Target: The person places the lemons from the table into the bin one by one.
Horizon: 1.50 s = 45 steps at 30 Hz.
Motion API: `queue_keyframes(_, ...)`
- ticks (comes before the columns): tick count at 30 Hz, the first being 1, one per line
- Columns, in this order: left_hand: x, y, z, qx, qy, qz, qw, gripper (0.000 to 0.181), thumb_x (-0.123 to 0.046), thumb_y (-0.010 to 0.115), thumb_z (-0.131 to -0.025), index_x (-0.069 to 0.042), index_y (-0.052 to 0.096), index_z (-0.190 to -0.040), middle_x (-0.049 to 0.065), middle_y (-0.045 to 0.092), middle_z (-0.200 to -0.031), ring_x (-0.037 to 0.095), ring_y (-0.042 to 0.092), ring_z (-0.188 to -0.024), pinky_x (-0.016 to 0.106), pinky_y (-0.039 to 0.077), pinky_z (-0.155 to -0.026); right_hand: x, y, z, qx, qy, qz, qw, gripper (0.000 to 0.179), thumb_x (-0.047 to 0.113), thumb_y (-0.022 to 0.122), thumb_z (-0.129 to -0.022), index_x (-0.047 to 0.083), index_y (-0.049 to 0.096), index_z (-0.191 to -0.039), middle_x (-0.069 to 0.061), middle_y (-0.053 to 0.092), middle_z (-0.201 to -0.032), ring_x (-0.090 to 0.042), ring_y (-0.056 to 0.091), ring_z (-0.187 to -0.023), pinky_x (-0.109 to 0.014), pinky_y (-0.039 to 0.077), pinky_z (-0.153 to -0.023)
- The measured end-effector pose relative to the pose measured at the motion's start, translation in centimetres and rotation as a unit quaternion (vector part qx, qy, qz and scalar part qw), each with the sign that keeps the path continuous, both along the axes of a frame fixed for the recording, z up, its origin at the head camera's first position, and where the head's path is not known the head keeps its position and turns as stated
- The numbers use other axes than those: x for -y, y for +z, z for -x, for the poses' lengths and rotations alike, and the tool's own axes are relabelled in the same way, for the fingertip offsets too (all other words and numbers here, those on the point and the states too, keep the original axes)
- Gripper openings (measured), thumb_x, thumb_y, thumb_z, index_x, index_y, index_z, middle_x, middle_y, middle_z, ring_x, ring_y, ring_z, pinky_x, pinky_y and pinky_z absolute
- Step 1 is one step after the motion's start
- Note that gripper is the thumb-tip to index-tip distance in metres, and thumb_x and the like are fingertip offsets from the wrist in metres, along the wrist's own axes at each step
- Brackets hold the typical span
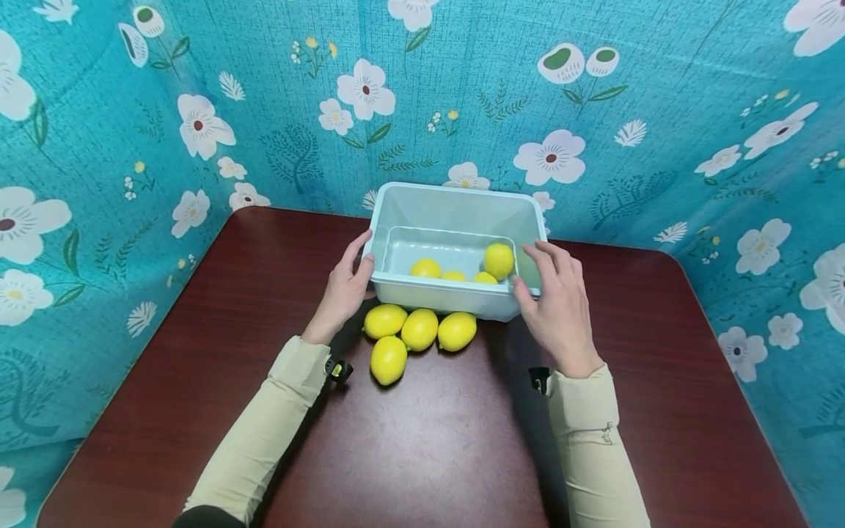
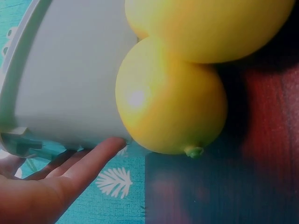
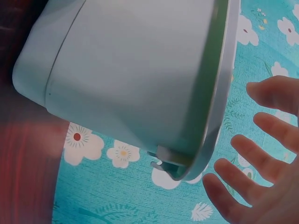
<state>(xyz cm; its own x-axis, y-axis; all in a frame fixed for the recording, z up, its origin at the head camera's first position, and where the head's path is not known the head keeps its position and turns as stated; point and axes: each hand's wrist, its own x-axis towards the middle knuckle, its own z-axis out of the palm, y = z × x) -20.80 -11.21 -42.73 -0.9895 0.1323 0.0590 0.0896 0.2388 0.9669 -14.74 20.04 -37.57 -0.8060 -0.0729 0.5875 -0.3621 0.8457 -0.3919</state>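
A pale blue plastic bin (image 1: 449,293) stands at the back of the table with several lemons inside, one lemon (image 1: 499,260) near its right end. My left hand (image 1: 343,293) rests against the bin's left end, thumb near the front corner. In the left wrist view, the left hand's fingers (image 2: 88,161) stretch fairly straight along the end wall below the rim. My right hand (image 1: 557,304) is at the front right corner, over the rim. Seen from the right wrist, its fingers (image 3: 261,158) are spread and bent slightly, with nothing between them.
Several lemons lie against the bin's front wall, among them a lemon (image 1: 457,331) on the right and a nearer lemon (image 1: 389,360). The dark red-brown table (image 1: 436,440) has rounded far corners. A teal flowered cloth (image 1: 462,88) hangs right behind the bin.
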Motion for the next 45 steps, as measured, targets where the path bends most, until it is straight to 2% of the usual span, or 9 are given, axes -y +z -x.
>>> queue_keyframes(17, 0.0, 0.0, 0.1, 0.0, 0.003, 0.003, 1.0, 0.05, -0.042, 0.039, -0.102, -0.039, 0.027, -0.15, 0.006, 0.035, -0.154, 0.035, 0.057, -0.118, 0.053, 0.056, -0.08, -0.9, -1.0, 0.3, 0.001, -0.033, 0.054, 0.998, 0.044, 0.012, 0.066, -0.089, 0.004, 0.057, -0.13, -0.016, 0.05, -0.137, -0.036, 0.044, -0.12, -0.049, 0.045, -0.083)
queue_keyframes(28, 0.0, -0.1, 0.2, -0.002, 0.002, -0.002, 1.0, 0.049, -0.035, 0.039, -0.103, -0.038, 0.027, -0.151, 0.009, 0.036, -0.153, 0.037, 0.057, -0.118, 0.055, 0.055, -0.081, -1.7, -2.1, 0.6, 0.011, -0.052, 0.108, 0.9927, 0.043, 0.012, 0.064, -0.09, 0.001, 0.056, -0.132, -0.018, 0.048, -0.139, -0.038, 0.044, -0.12, -0.052, 0.039, -0.094)
queue_keyframes(32, 0.0, -0.1, 0.2, -0.002, 0.003, -0.001, 1.0, 0.049, -0.034, 0.039, -0.103, -0.038, 0.027, -0.151, 0.009, 0.036, -0.153, 0.037, 0.057, -0.117, 0.054, 0.056, -0.08, -1.7, -2.7, 0.7, 0.02, -0.057, 0.142, 0.9881, 0.043, 0.012, 0.062, -0.091, 0.002, 0.055, -0.133, -0.017, 0.047, -0.14, -0.036, 0.043, -0.126, -0.053, 0.037, -0.101)
queue_keyframes(35, 0.0, -0.2, 0.2, 0.0, 0.005, 0.002, 1.0, 0.049, -0.034, 0.039, -0.103, -0.039, 0.027, -0.15, 0.008, 0.035, -0.153, 0.037, 0.057, -0.118, 0.054, 0.056, -0.08, -1.5, -3.2, 0.9, 0.021, -0.06, 0.164, 0.9844, 0.043, 0.012, 0.061, -0.092, 0.003, 0.055, -0.133, -0.017, 0.046, -0.14, -0.032, 0.045, -0.127, -0.047, 0.041, -0.098)
queue_keyframes(38, 0.0, -0.2, 0.1, 0.002, 0.003, 0.003, 1.0, 0.049, -0.035, 0.039, -0.103, -0.039, 0.027, -0.15, 0.008, 0.034, -0.154, 0.037, 0.057, -0.119, 0.054, 0.056, -0.081, -1.3, -3.7, 1.0, 0.02, -0.064, 0.181, 0.9813, 0.043, 0.014, 0.061, -0.093, 0.003, 0.054, -0.134, -0.016, 0.046, -0.141, -0.029, 0.049, -0.121, -0.035, 0.044, -0.086)
queue_keyframes(40, -0.1, -0.2, 0.1, 0.002, 0.001, 0.003, 1.0, 0.049, -0.035, 0.039, -0.103, -0.039, 0.026, -0.151, 0.007, 0.033, -0.155, 0.037, 0.056, -0.12, 0.054, 0.056, -0.081, -1.2, -4.0, 1.1, 0.02, -0.065, 0.19, 0.9794, 0.043, 0.016, 0.06, -0.093, 0.003, 0.053, -0.135, -0.015, 0.046, -0.142, -0.027, 0.05, -0.119, -0.028, 0.041, -0.077)
queue_keyframes(45, 0.0, -0.1, 0.2, 0.002, 0.002, 0.002, 1.0, 0.049, -0.032, 0.039, -0.104, -0.039, 0.026, -0.15, 0.006, 0.035, -0.153, 0.036, 0.056, -0.119, 0.053, 0.056, -0.081, -1.1, -4.2, 1.3, 0.01, -0.058, 0.202, 0.9777, 0.046, 0.022, 0.059, -0.095, 0.004, 0.051, -0.137, -0.012, 0.043, -0.145, -0.024, 0.047, -0.126, -0.021, 0.038, -0.076)
